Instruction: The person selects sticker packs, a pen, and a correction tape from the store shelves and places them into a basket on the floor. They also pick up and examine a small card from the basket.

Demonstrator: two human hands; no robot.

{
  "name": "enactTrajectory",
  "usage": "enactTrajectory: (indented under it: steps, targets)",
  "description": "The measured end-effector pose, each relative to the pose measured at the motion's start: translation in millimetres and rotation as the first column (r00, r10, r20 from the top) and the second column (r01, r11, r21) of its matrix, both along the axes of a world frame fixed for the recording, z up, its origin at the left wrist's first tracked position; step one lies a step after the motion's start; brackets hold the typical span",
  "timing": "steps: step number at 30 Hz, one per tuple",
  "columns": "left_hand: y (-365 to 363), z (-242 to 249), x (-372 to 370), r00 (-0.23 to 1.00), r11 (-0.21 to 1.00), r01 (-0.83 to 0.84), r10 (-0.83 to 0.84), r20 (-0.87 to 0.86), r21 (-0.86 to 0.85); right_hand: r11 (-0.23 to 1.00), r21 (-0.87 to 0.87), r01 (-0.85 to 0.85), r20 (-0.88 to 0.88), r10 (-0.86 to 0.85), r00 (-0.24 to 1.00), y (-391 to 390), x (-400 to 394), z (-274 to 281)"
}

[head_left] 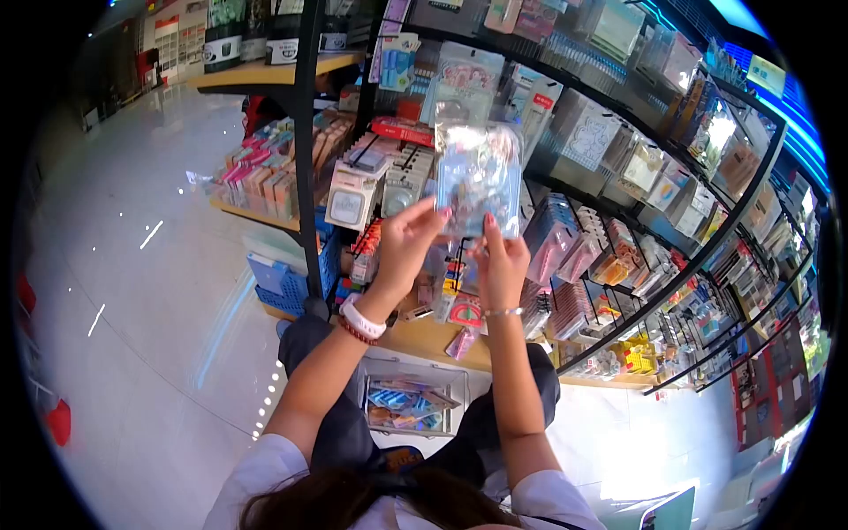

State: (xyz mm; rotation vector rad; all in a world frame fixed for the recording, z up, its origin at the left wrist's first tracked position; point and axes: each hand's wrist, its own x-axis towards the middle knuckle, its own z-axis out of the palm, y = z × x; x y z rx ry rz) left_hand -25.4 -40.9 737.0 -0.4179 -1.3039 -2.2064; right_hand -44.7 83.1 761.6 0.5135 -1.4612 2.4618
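A clear plastic packet with a light blue card or item inside (478,181) is held up in front of the shelf rack. My left hand (413,236) pinches its lower left edge between thumb and fingers. Along its bottom edge, my right hand (503,259) grips the packet with the thumb on the front. Glare on the plastic hides what exactly the packet contains. Behind it hangs another clear packet with a pink printed design (468,75). White-framed square packs (347,205) hang on hooks left of my left hand.
Hanging packs (579,252) fill the hooks to the right. A bin of packaged items (411,402) stands on the floor between my knees. A black shelf post (309,150) rises at the left, beside a blue basket (287,287). A small pink pack (460,343) lies on the bottom shelf.
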Motion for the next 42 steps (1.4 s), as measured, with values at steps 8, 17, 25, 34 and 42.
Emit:
enactTrajectory:
  steps: [8,17,25,34,42]
  targets:
    - [-41.8,84.3,-62.4,0.998,0.998,0.035,-0.038,-0.058,-0.055,0.997,-0.066,-0.031,-0.092,0.025,0.995,-39.0,-66.0,63.1]
    - [-47.8,91.4,-80.6,0.999,0.992,0.038,-0.042,-0.028,-0.124,0.977,-0.215,0.013,-0.055,-0.025,0.998,-53.8,-78.0,64.7]
    - [-44.2,90.4,-81.2,1.0,0.992,0.018,-0.017,0.013,-0.128,0.969,-0.244,0.044,-0.014,-0.049,0.999,-53.6,-74.7,67.7]
    - [-22.6,71.4,-29.9,0.912,0.923,-0.36,0.317,-0.259,-0.136,0.973,-0.192,0.125,0.146,-0.098,0.984,-65.3,-153.7,81.1]
    - [39.5,-11.3,161.9,0.357,0.373,0.927,-0.857,-0.372,0.029,0.976,-0.169,0.141,0.062,-0.132,0.989,-36.4,49.7,-134.7]
